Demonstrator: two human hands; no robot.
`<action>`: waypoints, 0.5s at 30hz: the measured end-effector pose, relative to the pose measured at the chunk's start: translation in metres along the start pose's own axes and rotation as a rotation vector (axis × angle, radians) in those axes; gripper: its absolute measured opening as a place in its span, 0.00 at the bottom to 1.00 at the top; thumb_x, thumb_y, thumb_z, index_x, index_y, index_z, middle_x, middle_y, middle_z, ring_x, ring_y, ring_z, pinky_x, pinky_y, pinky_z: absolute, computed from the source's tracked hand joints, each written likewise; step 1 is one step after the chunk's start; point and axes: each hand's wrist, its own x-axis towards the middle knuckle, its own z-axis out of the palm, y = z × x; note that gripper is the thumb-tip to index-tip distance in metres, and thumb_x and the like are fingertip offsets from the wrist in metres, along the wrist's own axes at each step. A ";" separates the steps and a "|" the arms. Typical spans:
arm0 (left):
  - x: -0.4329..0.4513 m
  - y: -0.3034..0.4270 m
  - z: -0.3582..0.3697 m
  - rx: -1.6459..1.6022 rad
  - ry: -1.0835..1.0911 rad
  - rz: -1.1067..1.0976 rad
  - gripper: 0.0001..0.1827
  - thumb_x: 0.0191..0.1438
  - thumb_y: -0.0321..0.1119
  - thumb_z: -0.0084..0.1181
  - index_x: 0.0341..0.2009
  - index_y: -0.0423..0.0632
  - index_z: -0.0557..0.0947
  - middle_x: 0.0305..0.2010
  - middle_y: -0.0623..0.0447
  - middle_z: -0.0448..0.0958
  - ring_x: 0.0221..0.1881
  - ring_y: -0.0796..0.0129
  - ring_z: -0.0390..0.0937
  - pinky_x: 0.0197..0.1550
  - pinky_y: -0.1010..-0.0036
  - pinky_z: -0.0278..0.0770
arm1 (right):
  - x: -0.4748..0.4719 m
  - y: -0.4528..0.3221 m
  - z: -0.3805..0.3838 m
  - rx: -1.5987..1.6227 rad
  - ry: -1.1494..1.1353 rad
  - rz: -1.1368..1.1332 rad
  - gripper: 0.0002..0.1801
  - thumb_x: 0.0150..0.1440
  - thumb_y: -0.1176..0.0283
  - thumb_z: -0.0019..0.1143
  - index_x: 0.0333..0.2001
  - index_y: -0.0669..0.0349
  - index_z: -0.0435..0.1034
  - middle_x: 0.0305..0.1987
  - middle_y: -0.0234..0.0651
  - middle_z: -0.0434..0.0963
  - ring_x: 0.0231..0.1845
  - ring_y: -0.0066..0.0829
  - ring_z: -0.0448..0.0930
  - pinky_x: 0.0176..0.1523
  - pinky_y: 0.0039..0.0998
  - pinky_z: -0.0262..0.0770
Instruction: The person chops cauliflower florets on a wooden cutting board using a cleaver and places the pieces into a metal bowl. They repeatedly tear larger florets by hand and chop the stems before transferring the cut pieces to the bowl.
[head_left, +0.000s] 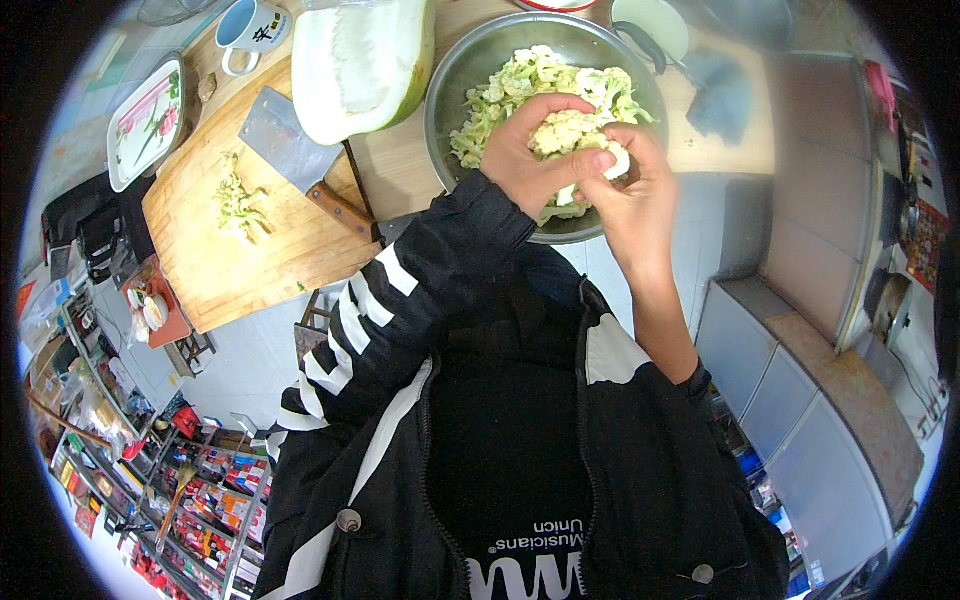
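Both my hands are over a round metal bowl (441, 97) with cauliflower florets (517, 71) in it. My left hand (536, 154) holds a piece of cauliflower (564, 133) from the left, thumb across its front. On its right side, my right hand (634, 184) grips the same piece with bent fingers. To the left, a wooden cutting board (262, 274) bears a small heap of cauliflower scraps (238, 199) and a cleaver (289, 139) with a wooden handle. A large cut piece of winter melon (360, 67) lies between the board and the bowl.
A blue mug (259, 34) and a floral tray (146, 124) stand at the upper left. A pale green strainer or pan (651, 30) with a dark handle touches the bowl's upper right side. Grey cabinets (772, 397) are at the right, stocked shelves (217, 495) at the lower left.
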 end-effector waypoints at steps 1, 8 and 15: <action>0.003 -0.002 0.000 0.005 0.035 -0.033 0.16 0.45 0.35 0.58 0.39 0.42 0.75 0.37 0.53 0.73 0.39 0.74 0.69 0.43 0.79 0.67 | 0.000 -0.001 0.001 0.034 -0.015 0.040 0.11 0.38 0.81 0.56 0.29 0.65 0.68 0.32 0.36 0.71 0.30 0.24 0.73 0.32 0.22 0.69; 0.035 -0.027 -0.022 -0.427 0.370 -0.228 0.11 0.51 0.34 0.52 0.37 0.43 0.75 0.34 0.51 0.76 0.39 0.68 0.73 0.39 0.73 0.75 | -0.022 0.000 0.005 -0.196 0.184 -0.385 0.11 0.35 0.83 0.57 0.27 0.63 0.69 0.32 0.36 0.71 0.32 0.28 0.73 0.37 0.24 0.69; 0.049 -0.009 -0.030 -0.759 -0.008 -0.295 0.20 0.54 0.46 0.46 0.42 0.44 0.71 0.40 0.50 0.73 0.41 0.64 0.73 0.41 0.67 0.75 | -0.003 0.004 -0.019 -0.337 -0.077 -0.215 0.21 0.40 0.71 0.64 0.40 0.63 0.69 0.46 0.42 0.70 0.47 0.38 0.72 0.50 0.34 0.66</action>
